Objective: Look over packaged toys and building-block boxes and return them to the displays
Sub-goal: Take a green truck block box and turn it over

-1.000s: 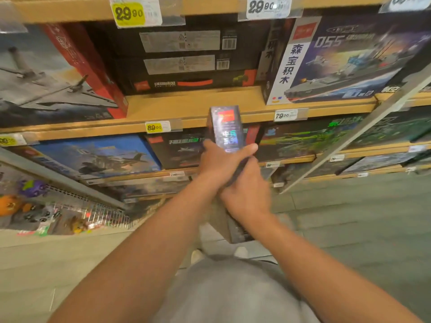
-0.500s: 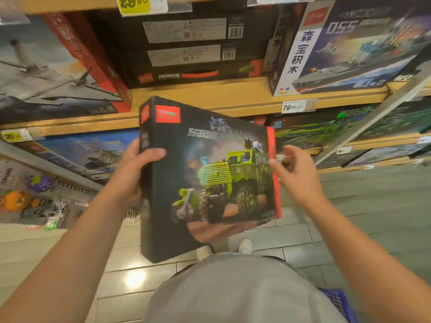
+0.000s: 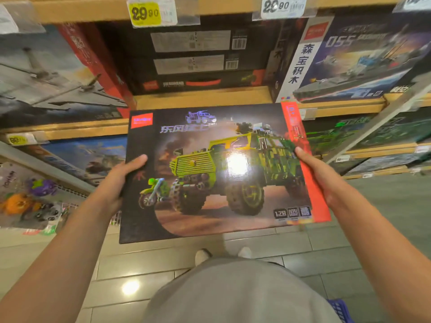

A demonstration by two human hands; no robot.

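Note:
A large black building-block box [image 3: 217,173] with a green armoured truck and a small motorbike printed on it faces me, held flat in front of the shelves. My left hand [image 3: 116,183] grips its left edge, thumb on the front. At the red strip along the right edge, my right hand [image 3: 321,176] holds the box. A lamp glare sits on the truck picture.
Wooden shelves [image 3: 203,97] hold stacked black boxes [image 3: 193,59], a warship box [image 3: 354,59] at right and a grey aircraft box [image 3: 46,78] at left. Price tags [image 3: 145,14] hang above. Small toys [image 3: 30,201] lie low left. A blue basket [image 3: 340,310] is by my feet.
The box was held edge-on a second ago, both hands close together. It has turned to show its full front and my hands have spread to its left and right edges.

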